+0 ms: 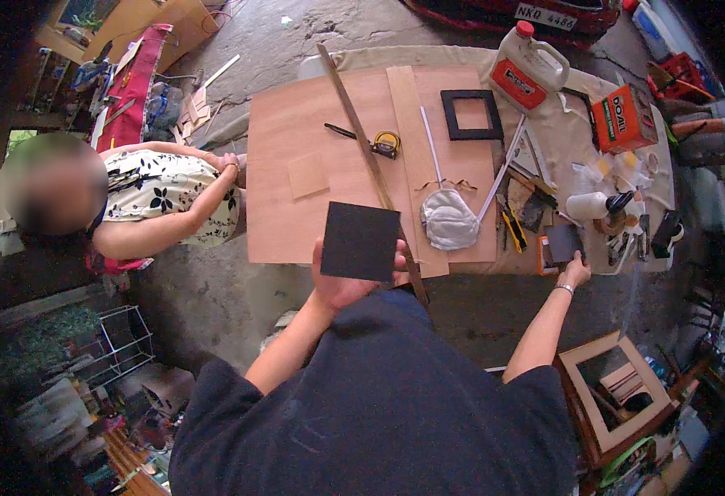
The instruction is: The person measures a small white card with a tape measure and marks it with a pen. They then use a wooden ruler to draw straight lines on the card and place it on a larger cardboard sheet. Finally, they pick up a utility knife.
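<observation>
In front of my chest, my left hand (343,291) holds up a black square panel (361,240), its fingers around the lower edge and sides. At the right end of the table, my right hand (575,270) grips a dark grey flat piece (564,243), perhaps sandpaper. Beside that piece is a small orange-and-white box (546,255). Close by lie a yellow-and-black utility knife (513,226) and a white spray bottle (588,206) with a black top.
A large plywood sheet (284,227) covers much of the table. On it rest a wooden strip (347,103), a tape measure (386,145), a white face mask (450,219) and a black square frame (471,115). A jug (530,70) stands behind. Another person (172,194) is at the left.
</observation>
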`<state>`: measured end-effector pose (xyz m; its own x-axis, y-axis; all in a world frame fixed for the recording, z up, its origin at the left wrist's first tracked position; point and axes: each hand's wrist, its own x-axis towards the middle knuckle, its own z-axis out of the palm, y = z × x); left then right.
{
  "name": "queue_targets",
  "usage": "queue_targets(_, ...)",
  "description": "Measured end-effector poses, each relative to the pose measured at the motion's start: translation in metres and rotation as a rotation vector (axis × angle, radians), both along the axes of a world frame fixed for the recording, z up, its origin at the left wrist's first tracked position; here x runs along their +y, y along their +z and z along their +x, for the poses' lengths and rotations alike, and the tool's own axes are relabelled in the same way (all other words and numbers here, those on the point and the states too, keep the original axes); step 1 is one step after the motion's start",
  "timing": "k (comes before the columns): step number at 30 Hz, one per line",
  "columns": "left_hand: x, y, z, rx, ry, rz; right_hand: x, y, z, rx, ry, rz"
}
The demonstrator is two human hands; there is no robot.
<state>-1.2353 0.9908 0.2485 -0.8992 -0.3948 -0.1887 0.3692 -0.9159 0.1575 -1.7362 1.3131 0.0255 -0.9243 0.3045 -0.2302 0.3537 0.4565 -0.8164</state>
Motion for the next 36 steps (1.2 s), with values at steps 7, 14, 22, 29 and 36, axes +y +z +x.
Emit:
queue_targets(7, -0.018, -0.02, 0.091, -0.33, 0.253, -0.2, -0.138, 0.117, 0.185, 0.335, 0.439, -0.302)
queue_targets(14, -0.071, -0.058, 0.164, -0.548, 0.292, -0.3, -0.261, 0.103, 0.371, 0.666, 1.682, -0.219)
queue_targets(22, -0.112, -0.11, 0.242, -0.806, 0.122, -0.438, -0.342, 0.069, 0.427, 0.587, 2.044, 0.389)
queue_targets(29, -0.128, -0.126, 0.271, -1.006, -0.16, -0.799, -0.493, 0.079, 0.433, 0.566, 2.054, 0.308)
queue_targets(36, -0.152, -0.117, 0.22, -1.154, -0.249, -1.736, -0.564, 0.04, 0.414, 0.659, 2.181, 0.452)
